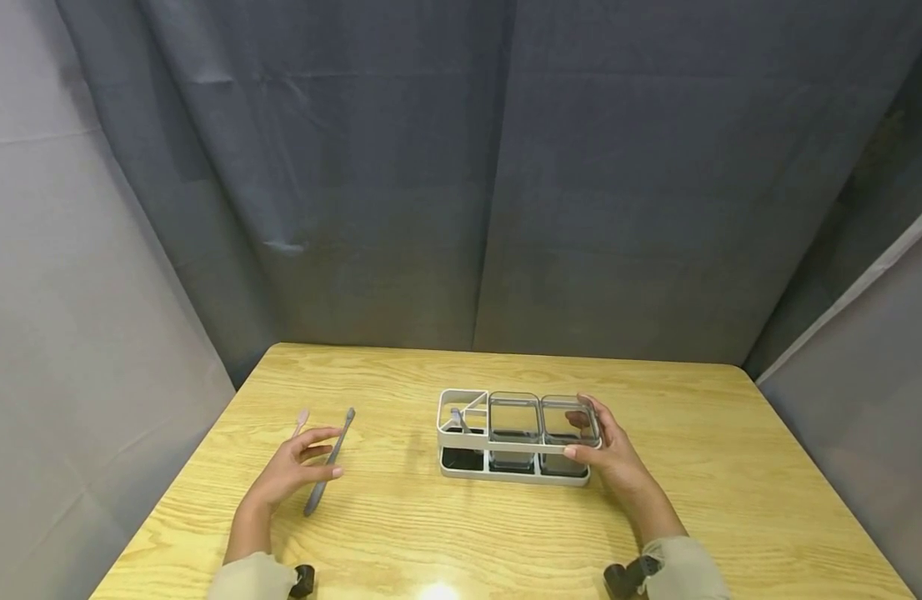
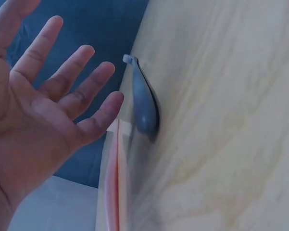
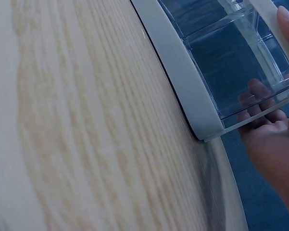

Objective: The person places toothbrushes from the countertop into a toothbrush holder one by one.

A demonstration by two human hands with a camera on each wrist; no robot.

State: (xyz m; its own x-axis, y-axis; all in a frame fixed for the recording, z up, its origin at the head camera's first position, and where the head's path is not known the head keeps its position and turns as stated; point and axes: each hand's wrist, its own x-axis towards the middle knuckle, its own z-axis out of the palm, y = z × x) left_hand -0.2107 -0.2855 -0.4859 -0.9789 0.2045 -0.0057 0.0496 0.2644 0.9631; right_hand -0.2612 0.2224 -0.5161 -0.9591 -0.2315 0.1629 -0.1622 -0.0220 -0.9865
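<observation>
In the head view my left hand [image 1: 292, 468] hovers at the left with fingers spread and nothing in its hold. A dark grey toothbrush [image 1: 318, 492] lies beside and under its fingertips. Most of a pink toothbrush [image 1: 302, 419] is hidden behind that hand, while its handle [image 2: 116, 183] shows in the left wrist view. On the right, my right hand [image 1: 614, 454] grips the end of a white toothbrush holder [image 1: 461, 473], thumb on the front rail and fingers behind. Two clear cups [image 1: 513, 414] sit in this holder, and the right-hand cup [image 3: 231, 72] is nearest those fingers.
The wooden table [image 1: 401, 533] carries everything, its far edge close to a dark grey curtain [image 1: 371, 208]. Lighter curtains [image 1: 78, 292] hang at the sides. The holder's left section has slanted dividers and a small grey piece [image 1: 457, 419] in it.
</observation>
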